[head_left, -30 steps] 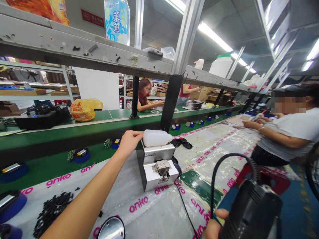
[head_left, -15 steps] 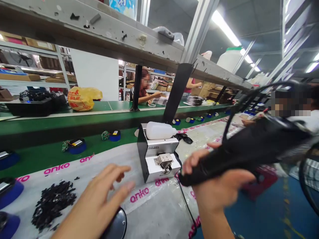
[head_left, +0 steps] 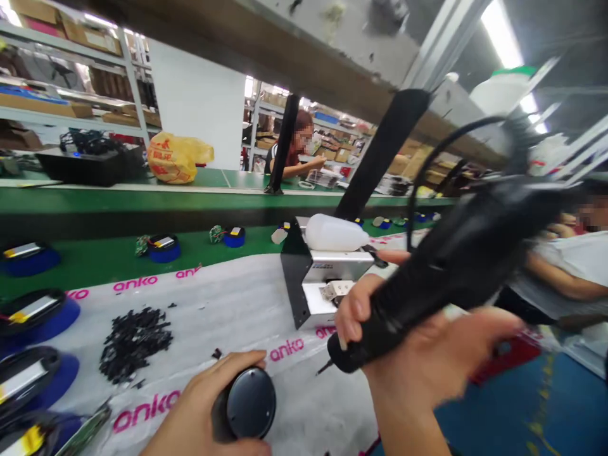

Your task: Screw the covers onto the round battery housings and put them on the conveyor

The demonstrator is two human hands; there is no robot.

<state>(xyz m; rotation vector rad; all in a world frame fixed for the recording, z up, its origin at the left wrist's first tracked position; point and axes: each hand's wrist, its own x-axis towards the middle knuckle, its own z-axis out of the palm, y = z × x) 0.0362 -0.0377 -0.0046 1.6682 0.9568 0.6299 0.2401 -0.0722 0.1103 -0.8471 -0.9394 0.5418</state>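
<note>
My left hand [head_left: 209, 405] is wrapped round a black cylindrical part [head_left: 251, 403] near the bottom centre, its flat round face with small holes turned up. My right hand [head_left: 403, 354] grips a black electric screwdriver [head_left: 427, 272], its thin bit pointing down and left over the sheeted table [head_left: 228, 304]. The bit is apart from the black part. Behind my hands stands a metal dispenser box [head_left: 327, 269] with a white plastic bottle [head_left: 335, 232] lying on top.
A pile of small black pieces [head_left: 135, 345] lies left. Blue-rimmed round units with batteries [head_left: 35, 316] stand at the far left and along the green surface [head_left: 109, 259]. A shelf beam crosses overhead. People sit across and at right.
My left hand has closed round the black part, which was low in the frame before. The screwdriver has tilted, and its bit now shows. The whole view has shifted.
</note>
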